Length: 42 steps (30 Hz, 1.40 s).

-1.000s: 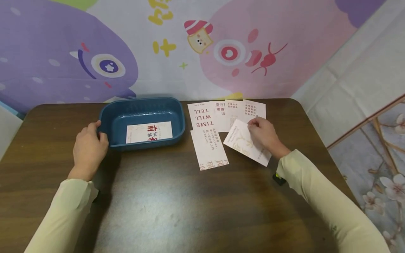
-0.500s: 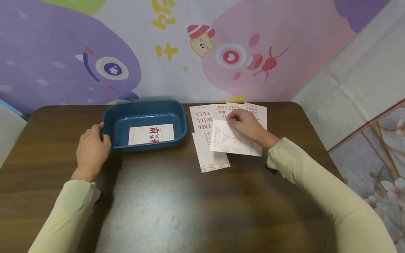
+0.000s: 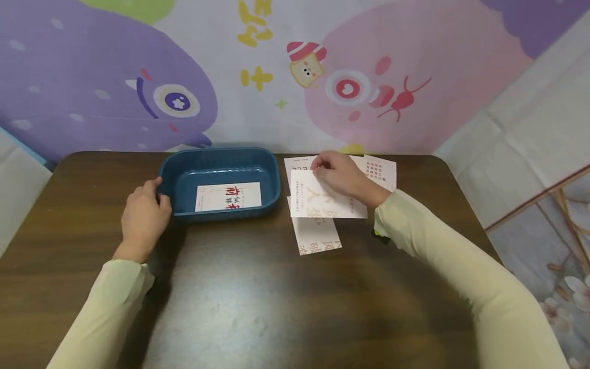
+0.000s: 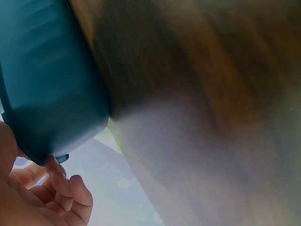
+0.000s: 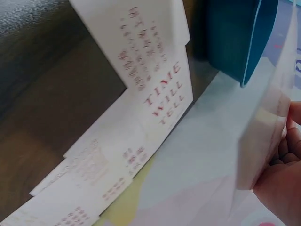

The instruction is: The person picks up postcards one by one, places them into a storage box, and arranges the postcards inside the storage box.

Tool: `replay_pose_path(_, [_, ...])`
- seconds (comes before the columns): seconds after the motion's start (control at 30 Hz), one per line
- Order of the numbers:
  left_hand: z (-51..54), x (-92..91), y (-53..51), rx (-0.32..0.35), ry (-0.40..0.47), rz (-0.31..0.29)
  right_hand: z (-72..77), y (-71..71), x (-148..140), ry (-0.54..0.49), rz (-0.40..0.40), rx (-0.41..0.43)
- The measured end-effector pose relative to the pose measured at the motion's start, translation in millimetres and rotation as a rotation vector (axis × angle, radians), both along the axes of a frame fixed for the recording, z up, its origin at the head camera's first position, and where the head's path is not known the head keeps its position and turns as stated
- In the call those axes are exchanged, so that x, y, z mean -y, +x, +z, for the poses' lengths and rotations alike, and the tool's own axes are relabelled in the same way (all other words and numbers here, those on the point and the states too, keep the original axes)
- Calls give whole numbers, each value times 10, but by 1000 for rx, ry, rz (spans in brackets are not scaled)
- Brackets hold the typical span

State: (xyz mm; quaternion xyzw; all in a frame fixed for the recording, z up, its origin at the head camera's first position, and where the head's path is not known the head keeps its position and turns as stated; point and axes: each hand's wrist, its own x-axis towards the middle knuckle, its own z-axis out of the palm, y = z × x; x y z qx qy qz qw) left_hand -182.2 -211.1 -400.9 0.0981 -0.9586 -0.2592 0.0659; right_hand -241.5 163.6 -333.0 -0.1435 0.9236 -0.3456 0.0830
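My left hand (image 3: 145, 219) holds the left end of the blue tray (image 3: 220, 215), thumb and fingers at its rim; the left wrist view shows fingertips (image 4: 51, 162) against the tray's edge. Inside the tray lies one white card (image 3: 228, 197) with red and black characters. My right hand (image 3: 343, 177) pinches a white card (image 3: 328, 201) with pale gold characters by its upper edge, held above other cards. Beneath it, a card (image 3: 318, 238) lies nearest the front. In the right wrist view the overlapping cards (image 5: 162, 94) lie on the table and the held card (image 5: 263, 136) appears edge-on.
The brown wooden table (image 3: 258, 302) meets a cartoon-printed cloth (image 3: 272, 123) along its back edge. Another card (image 3: 384, 169) lies at the right end of the overlapping group. A flower-patterned panel (image 3: 564, 246) stands at the right.
My right hand has carried its card leftward from the right side of the card group and turned it nearly level. The left hand stays at the tray. The head view has shifted slightly.
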Motion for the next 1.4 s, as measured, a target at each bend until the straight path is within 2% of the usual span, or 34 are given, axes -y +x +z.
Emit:
replay_pose_path(0.27, [-5, 10, -14, -6, -5, 7, 8, -99, 201, 6, 45, -11])
replay_pose_path(0.53, [-12, 3, -10, 12, 0, 5, -19, -163, 429, 5, 76, 17])
replay_pose_path(0.9, [-14, 7, -17, 1, -4, 14, 76, -252, 734, 22, 113, 0])
replay_pose_path(1.17, [7, 91, 43, -21, -8, 40, 104, -349, 1038, 1, 182, -7])
replay_pose_path(1.4, [-20, 21, 28, -27, 7, 26, 109, -373, 1198, 3, 198, -15])
